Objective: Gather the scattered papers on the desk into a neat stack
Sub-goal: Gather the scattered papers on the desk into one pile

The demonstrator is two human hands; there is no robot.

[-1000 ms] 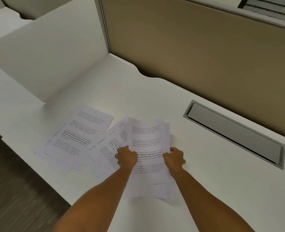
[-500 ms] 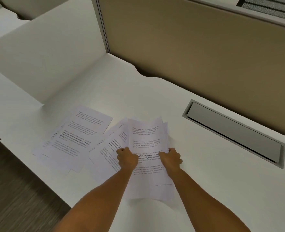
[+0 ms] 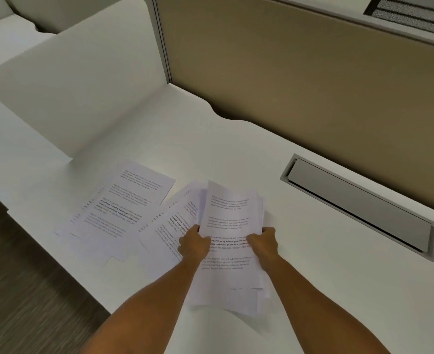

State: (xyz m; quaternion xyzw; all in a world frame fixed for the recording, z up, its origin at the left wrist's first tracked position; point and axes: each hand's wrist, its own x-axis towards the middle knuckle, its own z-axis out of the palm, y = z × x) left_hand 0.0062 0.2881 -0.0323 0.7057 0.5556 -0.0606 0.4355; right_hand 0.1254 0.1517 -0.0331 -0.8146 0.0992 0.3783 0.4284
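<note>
**Head view: both hands on the stack, loose sheets still to the left**

Head cam, largest first. White desk (image 3: 300,290) fills most of the frame; its near-left edge runs diagonally from left-centre down to bottom-centre, dark floor (image 3: 19,290) beyond it. Right half of the desk is bare, plenty of room to slide paper there. Tan partition (image 3: 312,85) closes the back, white side divider (image 3: 83,85) closes the left. Grey cable-tray lid (image 3: 358,205) is recessed flush in the surface, well right of the papers.

Stack (image 3: 230,223) sits near the front of the desk, centre frame, sheet edges fanned and uneven at top and bottom, far end lifted slightly. Left hand (image 3: 194,245) is closed on the stack's left edge, thumb on top. Right hand (image 3: 263,242) is closed on its right edge. Another printed sheet (image 3: 167,226) lies partly under the stack on the left side. A second loose group (image 3: 116,203) lies further left, overlapped and skewed, near the desk's front-left edge, just beside the first sheet.

Print: paragraphs of small text, mostly too blurred. Bold line on the top sheet reads roughly "Defined by a slower pace... strong community bonds, local traditions". No logos or brand marks legible.
</note>
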